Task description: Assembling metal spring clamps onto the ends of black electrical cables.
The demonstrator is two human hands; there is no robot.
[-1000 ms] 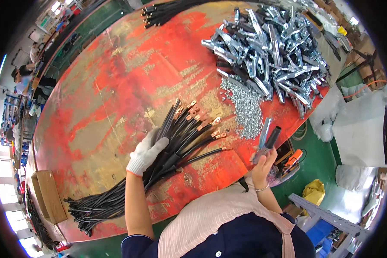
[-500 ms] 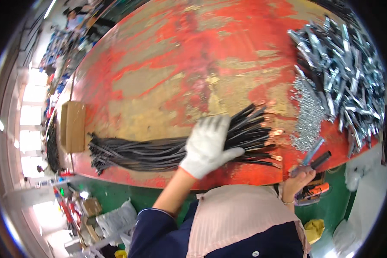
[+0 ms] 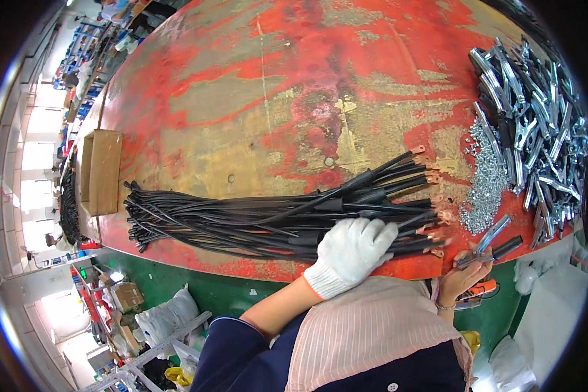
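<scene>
A bundle of black cables (image 3: 242, 212) with copper lugs lies lengthwise on the worn red table (image 3: 228, 124). The lug ends point right, and black sleeves sit on the cables near them. My left hand (image 3: 354, 251), in a white knitted glove, rests over the near side of the bundle with its fingers curled round a black cable; the fingertips are partly hidden. Bare, my right hand (image 3: 465, 277) grips a silver metal clamp (image 3: 492, 235) with a black handle sleeve (image 3: 507, 247) at the table's near right edge.
A heap of silver metal clamps (image 3: 536, 137) covers the far right. Small metal fasteners (image 3: 483, 189) lie in a pile beside it. At the left edge stands an open cardboard box (image 3: 104, 173). An orange-handled tool (image 3: 480, 287) shows below the table edge, near my right hand.
My left hand has gone from lying spread on the bundle to curling its fingers at the near side, farther right. My right hand keeps its hold on the clamp. The view has shifted slightly.
</scene>
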